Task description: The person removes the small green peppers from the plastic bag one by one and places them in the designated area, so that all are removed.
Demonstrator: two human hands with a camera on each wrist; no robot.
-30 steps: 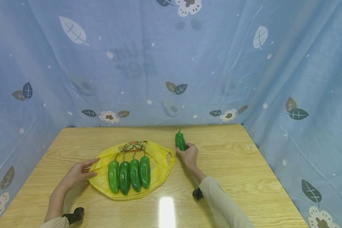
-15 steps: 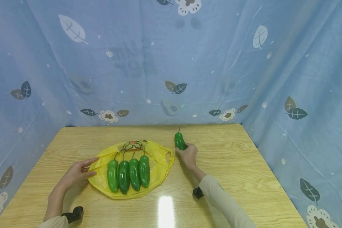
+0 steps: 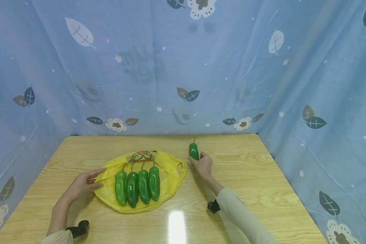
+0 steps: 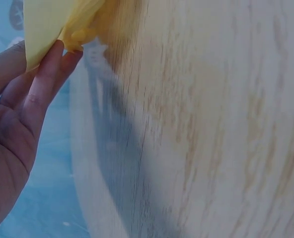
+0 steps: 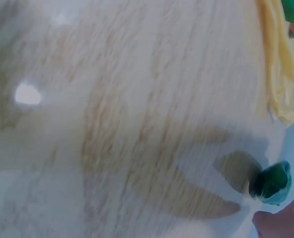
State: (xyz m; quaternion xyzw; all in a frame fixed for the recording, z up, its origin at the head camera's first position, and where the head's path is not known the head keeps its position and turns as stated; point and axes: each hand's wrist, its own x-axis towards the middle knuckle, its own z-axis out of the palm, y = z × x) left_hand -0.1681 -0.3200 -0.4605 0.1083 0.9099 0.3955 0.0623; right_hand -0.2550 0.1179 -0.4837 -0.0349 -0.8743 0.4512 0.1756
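Note:
A yellow plastic bag point(image 3: 170, 176) lies flat on the table, with several glossy green chili peppers point(image 3: 132, 189) in a row on it, stems toward the back. At the bag's left end, my left hand point(image 3: 82, 184) pinches its edge; the left wrist view shows the yellow film point(image 4: 42, 34) between thumb and fingers point(image 4: 45, 74). Right of the bag, my right hand point(image 3: 203, 166) grips the lower part of another green chili pepper point(image 3: 193, 151), stem pointing away. In the right wrist view only this pepper's tip point(image 5: 273, 184) and part of the hand point(image 5: 286, 220) show.
The wooden table point(image 3: 247, 189) ends at the back and sides against a blue patterned curtain point(image 3: 140, 74). The bag's loop handle point(image 3: 180, 167) lies close to my right hand. Black wrist mounts point(image 3: 80, 229) hang under both forearms.
The right hand and its chili pepper have shifted slightly to the right, and the stem now leans right. The left hand, the bag and the row of peppers have stayed put.

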